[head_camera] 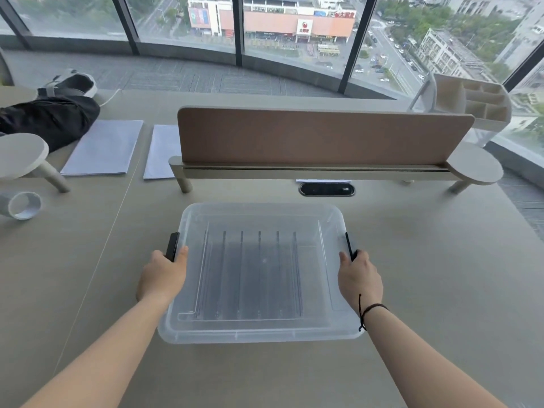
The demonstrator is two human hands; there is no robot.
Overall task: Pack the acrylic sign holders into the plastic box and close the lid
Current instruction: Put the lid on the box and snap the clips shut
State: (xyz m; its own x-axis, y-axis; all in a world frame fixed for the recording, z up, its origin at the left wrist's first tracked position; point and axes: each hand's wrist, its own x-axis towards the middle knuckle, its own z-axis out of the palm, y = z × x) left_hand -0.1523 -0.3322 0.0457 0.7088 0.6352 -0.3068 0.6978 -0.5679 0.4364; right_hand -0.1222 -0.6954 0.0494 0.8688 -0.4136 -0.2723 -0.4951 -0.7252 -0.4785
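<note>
A clear plastic box [262, 331] stands on the desk in front of me with its translucent lid [262, 216] lying on top. Through the lid I see several acrylic sign holders [250, 275] standing on edge in a row inside. My left hand [162, 278] rests on the box's left side, fingers on the black left latch [172, 245]. At the right side, my right hand [359, 278] has its fingers on the black right latch [349, 247]. Both latches stick outward from the box.
A brown desk divider [323, 136] on a rail stands behind the box, with a cable port [326, 189] before it. Paper stacks [103, 148], a black bag [50, 119] and a tape roll [25, 205] lie at the left. A desk organiser [471, 101] stands far right.
</note>
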